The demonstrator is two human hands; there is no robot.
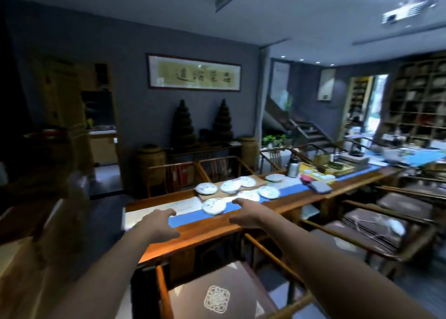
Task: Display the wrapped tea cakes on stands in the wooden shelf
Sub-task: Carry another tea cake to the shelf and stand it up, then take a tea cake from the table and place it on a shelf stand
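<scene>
Several round tea cakes in white printed wrappers lie flat on a long wooden table (pixel 212 231) with a blue runner. The nearest tea cake (pixel 213 206) sits between my two hands, and others such as one tea cake (pixel 205 188) lie further back. My left hand (pixel 159 224) reaches out over the table's near end, fingers spread, holding nothing. My right hand (pixel 246 213) is stretched forward just right of the nearest cake, fingers apart and empty. A tall wooden shelf (pixel 417 96) full of compartments stands far off at the right.
A wooden armchair (pixel 217 297) with a brown cushion stands directly below my arms, and more chairs (pixel 376 224) line the table's right side. A steel flask (pixel 292 167), trays and tea ware crowd the table's far half. A cabinet edge (pixel 36 222) is at my left.
</scene>
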